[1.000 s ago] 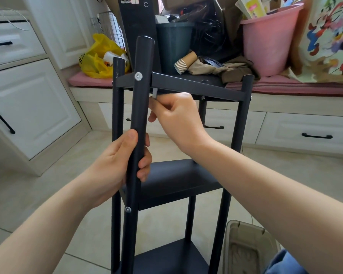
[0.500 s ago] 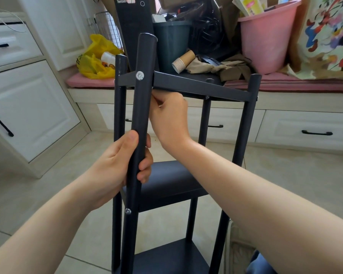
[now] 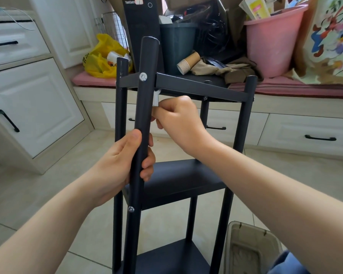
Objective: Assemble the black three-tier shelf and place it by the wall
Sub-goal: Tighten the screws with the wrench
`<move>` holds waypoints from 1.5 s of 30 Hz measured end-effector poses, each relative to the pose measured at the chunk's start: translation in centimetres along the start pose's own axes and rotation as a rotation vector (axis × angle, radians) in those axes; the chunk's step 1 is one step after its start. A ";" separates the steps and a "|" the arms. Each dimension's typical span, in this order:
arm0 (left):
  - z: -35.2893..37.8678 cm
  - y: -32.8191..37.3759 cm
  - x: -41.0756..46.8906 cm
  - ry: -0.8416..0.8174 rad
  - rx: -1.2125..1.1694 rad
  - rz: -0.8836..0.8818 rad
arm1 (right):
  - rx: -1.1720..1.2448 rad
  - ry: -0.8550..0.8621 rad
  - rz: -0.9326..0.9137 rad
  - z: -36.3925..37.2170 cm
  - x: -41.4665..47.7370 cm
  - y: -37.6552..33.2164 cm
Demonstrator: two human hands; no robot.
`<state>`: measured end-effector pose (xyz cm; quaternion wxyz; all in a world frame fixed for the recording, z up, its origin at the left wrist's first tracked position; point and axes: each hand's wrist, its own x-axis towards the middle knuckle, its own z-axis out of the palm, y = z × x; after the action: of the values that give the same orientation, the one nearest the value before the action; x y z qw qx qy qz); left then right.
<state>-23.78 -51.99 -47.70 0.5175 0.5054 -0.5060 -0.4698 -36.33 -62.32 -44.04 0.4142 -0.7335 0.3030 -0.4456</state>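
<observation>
The black shelf [image 3: 186, 175] stands upright on the tiled floor [image 3: 57, 184], towards the floor's far edge where a row of white drawers [image 3: 297, 131] runs along under a pink cushion [image 3: 91, 79]. All three tiers sit between the four posts, the bottom one cut off by the frame's lower edge. The left hand [image 3: 119, 165] grips the near post [image 3: 145, 107] between the top and middle tiers, its fingers [image 3: 148, 165] wrapped round the tube and the thumb laid along its front. A silver screw [image 3: 143, 76] shows on this post at the top tier, and a second screw [image 3: 131, 209] at the middle tier. The right hand [image 3: 180, 121] is clenched just right of the post, below the top tier's near-left corner, and pinches a small silvery tool [image 3: 156, 99] whose upper end reaches up under that corner; what the tip sits on is hidden. On the cushion behind the shelf are a yellow bag [image 3: 101, 56], a dark bin [image 3: 176, 46], a stack of paper cups [image 3: 187, 63] lying on its side, and a pink bucket [image 3: 271, 46]. A clear plastic box [image 3: 246, 250] stands on the floor by the shelf's right side, near the frame's lower right corner.
</observation>
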 end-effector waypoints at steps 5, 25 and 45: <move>-0.2 0.1 -0.1 0.001 0.010 0.004 | 0.059 -0.021 0.019 -0.6 0.1 -0.4; -0.1 0.2 0.0 -0.011 0.009 -0.009 | 0.055 0.106 -0.103 0.8 -0.1 0.0; 0.2 0.1 0.4 0.014 0.029 -0.002 | 0.020 0.156 -0.167 1.3 0.0 1.3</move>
<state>-23.95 -52.36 -47.54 0.5132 0.5167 -0.5087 -0.4591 -35.30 -62.46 -45.52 0.3579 -0.7153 0.2677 -0.5372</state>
